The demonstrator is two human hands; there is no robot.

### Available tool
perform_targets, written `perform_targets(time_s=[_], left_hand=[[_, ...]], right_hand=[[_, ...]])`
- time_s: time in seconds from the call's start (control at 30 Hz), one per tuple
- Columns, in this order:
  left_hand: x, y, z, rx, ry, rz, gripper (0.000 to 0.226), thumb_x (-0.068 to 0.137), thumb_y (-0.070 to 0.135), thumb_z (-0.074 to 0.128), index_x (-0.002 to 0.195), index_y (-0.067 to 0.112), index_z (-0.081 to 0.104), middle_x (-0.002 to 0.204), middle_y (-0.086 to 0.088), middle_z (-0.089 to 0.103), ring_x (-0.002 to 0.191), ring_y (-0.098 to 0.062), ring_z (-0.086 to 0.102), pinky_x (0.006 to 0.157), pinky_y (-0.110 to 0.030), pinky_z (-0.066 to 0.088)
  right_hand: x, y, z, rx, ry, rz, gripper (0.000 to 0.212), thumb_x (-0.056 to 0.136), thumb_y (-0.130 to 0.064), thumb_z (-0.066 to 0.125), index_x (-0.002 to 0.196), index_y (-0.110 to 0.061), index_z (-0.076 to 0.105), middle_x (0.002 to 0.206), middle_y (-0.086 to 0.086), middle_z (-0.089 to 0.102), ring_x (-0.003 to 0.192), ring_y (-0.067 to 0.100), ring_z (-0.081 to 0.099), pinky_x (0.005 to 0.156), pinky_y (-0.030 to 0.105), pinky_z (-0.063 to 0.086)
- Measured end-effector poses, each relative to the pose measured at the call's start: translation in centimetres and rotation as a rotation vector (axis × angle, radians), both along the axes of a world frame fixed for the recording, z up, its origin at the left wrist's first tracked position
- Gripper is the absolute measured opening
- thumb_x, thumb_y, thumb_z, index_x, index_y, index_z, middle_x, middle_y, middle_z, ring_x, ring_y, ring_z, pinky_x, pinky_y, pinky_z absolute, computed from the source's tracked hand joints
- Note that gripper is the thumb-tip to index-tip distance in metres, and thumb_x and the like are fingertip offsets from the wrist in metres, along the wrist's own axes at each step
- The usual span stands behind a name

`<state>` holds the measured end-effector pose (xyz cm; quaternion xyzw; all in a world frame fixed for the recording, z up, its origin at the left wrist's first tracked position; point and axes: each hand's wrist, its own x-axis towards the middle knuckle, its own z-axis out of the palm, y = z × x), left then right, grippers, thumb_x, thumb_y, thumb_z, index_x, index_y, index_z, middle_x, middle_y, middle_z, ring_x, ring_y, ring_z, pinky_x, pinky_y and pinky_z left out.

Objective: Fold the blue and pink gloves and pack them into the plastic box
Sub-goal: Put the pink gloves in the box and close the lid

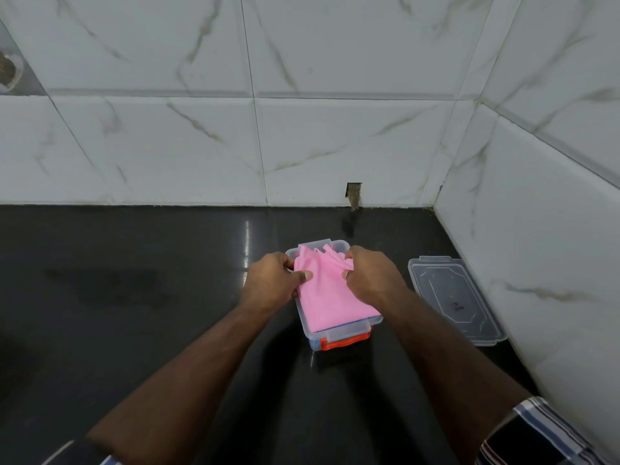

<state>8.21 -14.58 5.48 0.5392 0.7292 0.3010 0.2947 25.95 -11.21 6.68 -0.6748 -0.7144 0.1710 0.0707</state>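
Observation:
A folded pink glove (330, 297) lies on top inside the clear plastic box (342, 332), which has an orange clasp at its near end. A thin strip of blue shows under the pink at the box's near rim; the blue glove is otherwise hidden. My left hand (273, 280) pinches the pink glove's left edge between thumb and fingers. My right hand (370, 275) grips the glove's right side near its finger ends, which point toward the wall.
The box's clear lid (456, 298) lies flat on the black counter (134, 297) to the right, close to the tiled side wall (536, 229). A tiled back wall (235, 146) with a small chipped hole (354, 194) runs behind the counter.

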Motion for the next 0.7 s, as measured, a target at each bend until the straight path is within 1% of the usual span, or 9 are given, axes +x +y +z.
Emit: perform_targets(time_s=[0.1, 0.2, 0.27, 0.33, 0.4, 0.5, 0.57, 0.6, 0.7], left_hand=[[0.3, 0.1, -0.1, 0.008, 0.106, -0.045, 0.019, 0.083, 0.034, 0.078, 0.089, 0.018, 0.070, 0.078, 0.003, 0.074, 0.069, -0.014, 0.071, 0.073, -0.035, 0.061], [0.7, 0.1, -0.2, 0.035, 0.179, -0.086, 0.024, 0.085, 0.032, 0.076, 0.101, 0.015, 0.070, 0.094, 0.000, 0.074, 0.080, -0.015, 0.066, 0.076, -0.032, 0.055], [0.7, 0.1, -0.4, 0.045, 0.245, -0.106, 0.029, 0.087, 0.032, 0.075, 0.109, 0.015, 0.069, 0.101, -0.001, 0.073, 0.081, -0.014, 0.060, 0.073, -0.028, 0.048], [0.6, 0.3, -0.9, 0.031, 0.310, -0.121, 0.036, 0.087, 0.036, 0.073, 0.114, 0.014, 0.069, 0.105, -0.003, 0.069, 0.083, -0.016, 0.058, 0.072, -0.029, 0.046], [0.3, 0.3, -1.4, 0.010, 0.328, -0.111, 0.044, 0.087, 0.042, 0.071, 0.122, 0.016, 0.065, 0.113, -0.004, 0.062, 0.095, -0.020, 0.061, 0.080, -0.035, 0.050], [-0.3, -0.3, -1.3, 0.021, 0.269, -0.082, 0.056, 0.087, 0.049, 0.066, 0.135, 0.022, 0.056, 0.128, -0.002, 0.056, 0.112, -0.022, 0.060, 0.094, -0.041, 0.052], [-0.8, -1.3, -1.1, 0.067, 0.269, -0.132, 0.063, 0.088, 0.053, 0.064, 0.143, 0.027, 0.048, 0.136, 0.002, 0.053, 0.120, -0.020, 0.057, 0.096, -0.042, 0.052], [-1.0, -1.9, -1.0, 0.089, 0.304, -0.177, 0.066, 0.087, 0.055, 0.063, 0.145, 0.030, 0.045, 0.140, 0.005, 0.051, 0.123, -0.019, 0.054, 0.098, -0.042, 0.051], [-1.0, -3.3, -0.6, 0.056, 0.452, -0.310, 0.064, 0.087, 0.057, 0.061, 0.146, 0.036, 0.045, 0.153, 0.011, 0.040, 0.134, -0.022, 0.042, 0.106, -0.042, 0.044]], right_hand=[[-0.4, -0.3, -0.2, 0.022, -0.035, 0.032, 0.051, 0.093, -0.023, 0.064, 0.137, -0.018, 0.039, 0.119, 0.006, 0.064, 0.100, 0.022, 0.065, 0.086, 0.036, 0.055], [-0.7, -0.7, -0.6, 0.093, -0.051, 0.054, 0.051, 0.092, -0.022, 0.066, 0.134, -0.017, 0.039, 0.118, 0.007, 0.064, 0.096, 0.021, 0.065, 0.085, 0.035, 0.057], [-0.7, -1.1, -0.8, 0.174, -0.032, 0.071, 0.048, 0.092, -0.023, 0.065, 0.134, -0.017, 0.043, 0.125, 0.007, 0.059, 0.101, 0.021, 0.063, 0.088, 0.033, 0.054], [-0.7, -1.6, -0.9, 0.206, 0.001, 0.065, 0.051, 0.093, -0.025, 0.066, 0.139, -0.018, 0.044, 0.134, 0.006, 0.050, 0.108, 0.021, 0.062, 0.092, 0.031, 0.051], [-0.6, -2.0, -0.9, 0.211, 0.038, 0.051, 0.052, 0.093, -0.026, 0.066, 0.140, -0.018, 0.044, 0.138, 0.005, 0.044, 0.110, 0.021, 0.061, 0.094, 0.030, 0.050], [0.4, -2.1, -0.5, 0.199, 0.108, 0.058, 0.044, 0.090, -0.023, 0.069, 0.130, -0.022, 0.050, 0.132, 0.001, 0.047, 0.108, 0.018, 0.059, 0.091, 0.028, 0.049], [1.5, -2.0, 0.1, 0.168, 0.067, 0.128, 0.039, 0.089, -0.021, 0.070, 0.125, -0.026, 0.056, 0.132, -0.004, 0.051, 0.116, 0.017, 0.055, 0.096, 0.029, 0.045], [1.9, -2.0, 0.4, 0.143, 0.019, 0.181, 0.038, 0.090, -0.022, 0.069, 0.126, -0.028, 0.058, 0.137, -0.006, 0.051, 0.122, 0.017, 0.050, 0.102, 0.032, 0.041], [2.7, -2.0, 0.9, 0.037, -0.109, 0.347, 0.048, 0.092, -0.024, 0.066, 0.137, -0.033, 0.054, 0.152, -0.014, 0.041, 0.138, 0.019, 0.032, 0.113, 0.039, 0.030]])
